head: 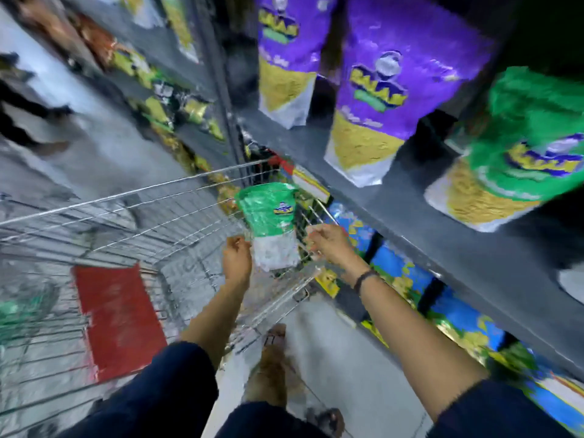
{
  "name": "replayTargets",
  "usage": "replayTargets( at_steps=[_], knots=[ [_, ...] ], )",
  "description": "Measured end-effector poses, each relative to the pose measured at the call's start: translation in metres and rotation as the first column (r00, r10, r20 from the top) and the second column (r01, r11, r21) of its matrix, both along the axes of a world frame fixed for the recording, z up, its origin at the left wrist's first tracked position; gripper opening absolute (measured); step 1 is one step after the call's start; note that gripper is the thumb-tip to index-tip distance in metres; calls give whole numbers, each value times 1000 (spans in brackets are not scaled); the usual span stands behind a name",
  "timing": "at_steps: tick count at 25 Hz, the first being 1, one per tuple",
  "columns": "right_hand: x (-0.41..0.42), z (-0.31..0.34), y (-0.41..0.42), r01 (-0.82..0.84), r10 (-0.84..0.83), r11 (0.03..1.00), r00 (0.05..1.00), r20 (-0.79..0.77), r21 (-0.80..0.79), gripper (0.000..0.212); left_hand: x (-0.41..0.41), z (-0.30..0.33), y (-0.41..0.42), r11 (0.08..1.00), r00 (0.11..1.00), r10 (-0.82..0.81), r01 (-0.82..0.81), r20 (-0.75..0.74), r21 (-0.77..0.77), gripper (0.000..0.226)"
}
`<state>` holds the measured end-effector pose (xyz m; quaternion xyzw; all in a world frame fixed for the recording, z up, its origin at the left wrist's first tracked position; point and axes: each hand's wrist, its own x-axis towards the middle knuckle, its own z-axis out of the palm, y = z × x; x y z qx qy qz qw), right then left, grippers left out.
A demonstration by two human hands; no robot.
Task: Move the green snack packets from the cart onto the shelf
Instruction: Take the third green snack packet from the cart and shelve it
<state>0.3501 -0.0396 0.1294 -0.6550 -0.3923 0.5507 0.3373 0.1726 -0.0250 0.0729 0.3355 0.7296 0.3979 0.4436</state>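
Head view, looking down over both forearms. Left hand (236, 252) pinches the lower left edge of a green snack packet (271, 224), its grip closed on the pale bottom part of the bag. Right hand (327, 240) is beside the packet's right edge with fingers curled; blur hides whether its grip touches the bag or the wire rim behind it, so that cannot be told. The packet is upright, held above the far right corner of the cart (132, 222), near the shelf (420, 197) but not yet on it.

Progress, as a judgement: the task is under way. One green packet of the same kind (518, 153) already stands on the shelf at the right, next to two purple packets (382, 99). A green shape (19, 311) shows low in the cart at the left edge, possibly more stock, though it is too smeared to be sure. The held packet remains to be lifted up and to the right.

Appearance of the packet: a glossy, crinkled pouch, green over its upper part with a small yellow-and-blue logo, whitish and partly see-through below. It looks light and soft-walled, likely to sag if set down carelessly.
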Motion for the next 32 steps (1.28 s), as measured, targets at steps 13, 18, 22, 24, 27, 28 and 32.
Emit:
replayTargets(
  at_steps=[13,18,22,24,27,28,32],
  knots=[
    [-52,-154,165,132,-50,970,928,369,-202,18,-21,-115,147,960,956,-130,187,263,-208,43],
    [-61,-107,124,107,-99,994,969,227,-24,29,-22,-50,109,996,976,-60,72,211,-50,35],
    [-60,-33,74,129,-155,982,967,201,138,14,-32,25,74,981,983,-152,138,102,136,32],
    [-47,5,34,189,-237,952,953,189,243,20,-24,71,44,925,969,-247,231,15,301,40],
    [-18,53,-32,248,-321,912,928,190,328,30,8,123,-1,837,940,-319,339,-119,431,30],
    [2,70,-66,306,-395,883,894,210,356,34,32,140,-25,800,920,-376,381,-109,464,27],
    [92,115,-187,485,-641,722,738,210,494,35,136,173,-113,642,790,-609,542,-70,542,20]
  ],
)
